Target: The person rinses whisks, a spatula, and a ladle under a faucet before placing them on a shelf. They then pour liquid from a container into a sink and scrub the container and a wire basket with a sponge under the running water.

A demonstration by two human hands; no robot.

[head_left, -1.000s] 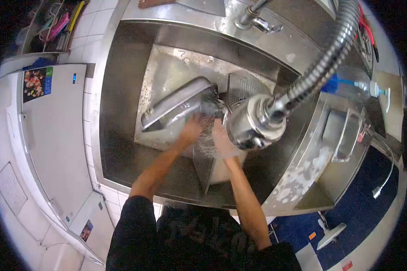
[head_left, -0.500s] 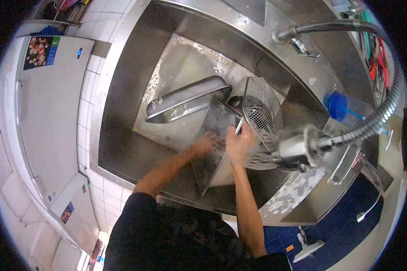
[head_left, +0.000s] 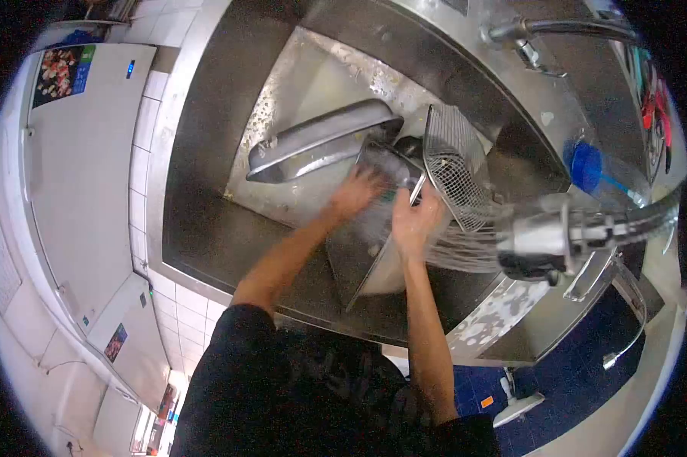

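My right hand (head_left: 417, 221) is closed round the raised edge of a flat metal tray (head_left: 358, 259), which stands tilted in the sink. My left hand (head_left: 358, 192) reaches over the upper part of the tray, its fingers smeared by motion and spray. A small green patch shows beside those fingers, too blurred to name. Water jets from the spray head (head_left: 538, 238) cross my right hand and the tray. Just right of the tray leans a wire mesh basket (head_left: 451, 152). A deep steel pan (head_left: 324, 141) lies tipped on its side beyond my left hand.
The steel sink (head_left: 229, 99) surrounds everything, its rim running close to my body. A tap (head_left: 522, 49) and a blue-and-clear plastic container (head_left: 587, 167) are on the right side. The hose of the spray head arches in from the right. A white fridge (head_left: 88, 183) stands at left.
My left hand has moved up and right across the tray. The camera view has shifted, so the sink contents sit higher and the spray head further right. My right hand keeps its hold.
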